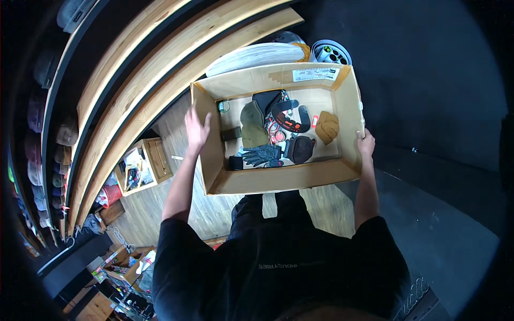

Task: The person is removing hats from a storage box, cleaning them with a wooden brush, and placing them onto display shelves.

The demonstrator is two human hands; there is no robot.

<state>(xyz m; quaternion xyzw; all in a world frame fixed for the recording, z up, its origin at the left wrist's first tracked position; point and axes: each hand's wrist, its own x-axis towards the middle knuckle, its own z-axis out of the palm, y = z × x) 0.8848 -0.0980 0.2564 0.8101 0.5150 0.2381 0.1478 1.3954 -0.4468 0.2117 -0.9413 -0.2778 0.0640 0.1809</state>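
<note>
An open cardboard box (267, 184) is in front of my body, between my two hands. My left hand (197, 128) lies along its left wall, with the thumb at the rim. At the right wall my right hand (366, 143) grips the edge, its fingers partly hidden. Inside lie an olive beanie (253, 125), a dark glove (262, 155), a dark cap (300, 149) and a tan knit hat (327, 127). A curved black piece with red marks (290, 116) sits among small loose items near the middle.
Curved wooden shelves (144, 69) rise on the left, with several caps (67, 134) beyond them. A wooden crate (140, 166) of small goods stands on the wood floor (211, 211). Behind the box are a white round object (251, 58) and a white bucket (332, 51). A dark wall (428, 80) is at right.
</note>
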